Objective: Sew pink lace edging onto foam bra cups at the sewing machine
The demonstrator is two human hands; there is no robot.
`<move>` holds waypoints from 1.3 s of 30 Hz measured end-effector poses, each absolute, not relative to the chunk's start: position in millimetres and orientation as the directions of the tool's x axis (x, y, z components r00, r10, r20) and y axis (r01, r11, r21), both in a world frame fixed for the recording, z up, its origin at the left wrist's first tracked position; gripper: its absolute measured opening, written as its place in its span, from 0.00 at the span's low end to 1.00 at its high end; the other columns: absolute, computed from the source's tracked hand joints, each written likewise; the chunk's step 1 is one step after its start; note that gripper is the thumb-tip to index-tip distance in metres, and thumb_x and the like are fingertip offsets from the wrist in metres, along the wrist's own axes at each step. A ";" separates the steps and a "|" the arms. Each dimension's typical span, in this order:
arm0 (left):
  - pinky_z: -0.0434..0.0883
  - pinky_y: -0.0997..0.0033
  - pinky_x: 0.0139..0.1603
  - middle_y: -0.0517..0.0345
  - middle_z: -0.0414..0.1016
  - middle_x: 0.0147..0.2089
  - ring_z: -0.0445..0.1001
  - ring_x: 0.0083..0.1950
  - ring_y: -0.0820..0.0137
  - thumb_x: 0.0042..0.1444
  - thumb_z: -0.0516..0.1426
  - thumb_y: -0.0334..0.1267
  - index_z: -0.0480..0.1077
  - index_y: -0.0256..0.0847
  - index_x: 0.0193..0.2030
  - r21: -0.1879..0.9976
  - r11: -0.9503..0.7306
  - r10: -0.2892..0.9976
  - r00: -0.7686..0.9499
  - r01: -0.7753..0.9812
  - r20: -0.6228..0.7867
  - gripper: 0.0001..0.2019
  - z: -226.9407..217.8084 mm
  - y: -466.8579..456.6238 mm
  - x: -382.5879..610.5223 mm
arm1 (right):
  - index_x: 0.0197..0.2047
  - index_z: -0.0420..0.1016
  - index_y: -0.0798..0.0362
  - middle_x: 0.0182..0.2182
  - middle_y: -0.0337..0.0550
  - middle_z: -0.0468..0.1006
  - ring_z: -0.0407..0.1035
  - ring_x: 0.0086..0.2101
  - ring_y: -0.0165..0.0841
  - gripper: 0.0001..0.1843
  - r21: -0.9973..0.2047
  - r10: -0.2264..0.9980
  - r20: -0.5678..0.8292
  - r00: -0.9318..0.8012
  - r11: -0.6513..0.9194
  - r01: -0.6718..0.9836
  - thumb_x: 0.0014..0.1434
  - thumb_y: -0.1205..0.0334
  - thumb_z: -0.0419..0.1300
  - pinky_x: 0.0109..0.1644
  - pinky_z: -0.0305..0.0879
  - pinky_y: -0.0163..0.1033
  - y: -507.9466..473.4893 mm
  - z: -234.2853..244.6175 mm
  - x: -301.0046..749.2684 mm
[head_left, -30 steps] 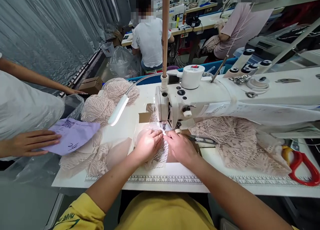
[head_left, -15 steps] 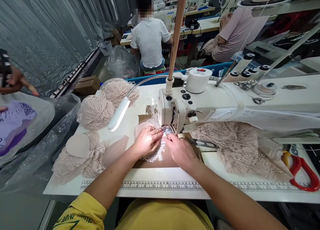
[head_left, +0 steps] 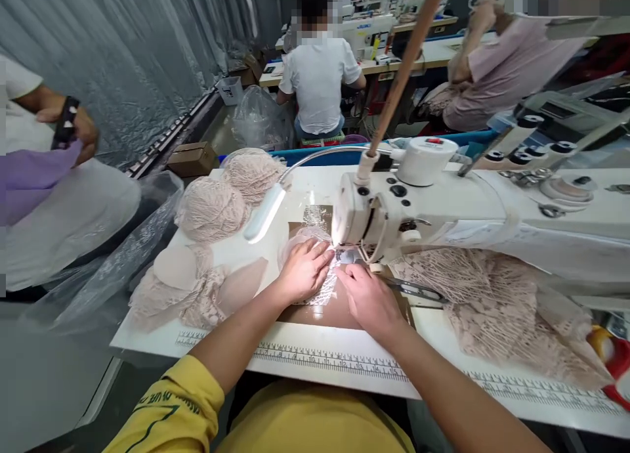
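Beige lace fabric (head_left: 325, 291) lies under the needle area of a white sewing machine (head_left: 423, 203), lit by its lamp. My left hand (head_left: 306, 270) rests flat on the lace, its fingertips close to the presser foot (head_left: 347, 256). To the right of it, my right hand (head_left: 370, 299) has its fingers bent at the lace's right edge, thumb and forefinger towards the foot; its fingertips are partly hidden. A smooth rounded beige piece shows beyond my left hand, partly covered by lace. Brown board (head_left: 315, 316) lies beneath the work.
Lace bundles (head_left: 211, 209) sit at the back left, with a beige cup (head_left: 175, 267) on more lace nearer me. More lace (head_left: 472, 295) lies right of the needle, by red-handled scissors (head_left: 610, 358). A ruler strip (head_left: 325, 359) runs along the front edge. Co-workers sit ahead; another person stands left.
The view has shifted, so the table and machine appear further right. My right hand sits slightly farther from my left. The person at left has moved more into view, holding purple material.
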State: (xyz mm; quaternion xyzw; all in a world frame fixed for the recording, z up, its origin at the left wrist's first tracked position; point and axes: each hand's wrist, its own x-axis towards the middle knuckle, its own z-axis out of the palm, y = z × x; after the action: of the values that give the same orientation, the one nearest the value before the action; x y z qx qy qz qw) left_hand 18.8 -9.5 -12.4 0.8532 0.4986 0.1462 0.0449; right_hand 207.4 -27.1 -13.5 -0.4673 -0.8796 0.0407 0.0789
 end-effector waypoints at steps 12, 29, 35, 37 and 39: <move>0.64 0.51 0.58 0.45 0.66 0.61 0.63 0.62 0.55 0.64 0.46 0.40 0.64 0.39 0.58 0.224 -0.150 0.981 0.117 0.963 0.156 0.19 18.2 -45.4 -20.7 | 0.52 0.74 0.54 0.42 0.47 0.76 0.72 0.37 0.36 0.21 -0.116 0.774 0.233 -0.588 0.623 0.774 0.63 0.69 0.45 0.37 0.65 0.40 -27.6 -19.6 211.6; 0.64 0.73 0.35 0.60 0.67 0.30 0.67 0.32 0.72 0.66 0.45 0.44 0.61 0.41 0.35 0.812 -0.086 0.987 -0.061 0.578 0.148 0.12 39.9 -155.4 -73.1 | 0.66 0.57 0.50 0.50 0.49 0.71 0.68 0.41 0.35 0.40 -0.925 0.654 -0.161 -0.739 0.162 0.344 0.54 0.47 0.63 0.48 0.68 0.43 -66.2 15.0 218.3; 0.60 0.75 0.29 0.63 0.64 0.28 0.61 0.28 0.75 0.62 0.50 0.42 0.63 0.39 0.37 0.907 -0.219 0.968 0.199 0.359 0.155 0.08 39.9 -149.4 -9.2 | 0.56 0.67 0.53 0.42 0.47 0.76 0.71 0.42 0.38 0.33 -0.969 0.604 -0.154 -0.782 -0.248 0.000 0.51 0.46 0.66 0.45 0.68 0.42 -102.3 5.9 191.4; 0.59 0.75 0.29 0.63 0.65 0.29 0.62 0.28 0.74 0.56 0.57 0.42 0.64 0.39 0.39 0.920 -0.168 0.955 0.290 0.354 0.063 0.10 38.0 -143.1 1.4 | 0.43 0.73 0.54 0.33 0.43 0.77 0.72 0.34 0.35 0.19 -0.987 0.682 -0.138 -0.719 -0.152 0.045 0.56 0.48 0.62 0.36 0.68 0.38 -104.7 9.6 193.5; 0.60 0.75 0.30 0.62 0.68 0.31 0.65 0.30 0.73 0.51 0.59 0.37 0.66 0.39 0.38 0.898 -0.137 0.923 0.382 0.419 -0.038 0.09 34.8 -138.2 4.2 | 0.35 0.74 0.53 0.29 0.42 0.77 0.71 0.29 0.33 0.12 -0.983 0.792 0.012 -0.610 0.121 0.138 0.58 0.52 0.59 0.32 0.67 0.36 -103.2 16.4 203.9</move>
State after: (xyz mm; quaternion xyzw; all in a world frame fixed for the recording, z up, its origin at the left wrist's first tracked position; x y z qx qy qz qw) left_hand 4.2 -138.2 34.8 0.6996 0.4797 0.2810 0.4490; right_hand 203.9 -103.2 16.4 -0.3361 -0.6918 0.5713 0.2864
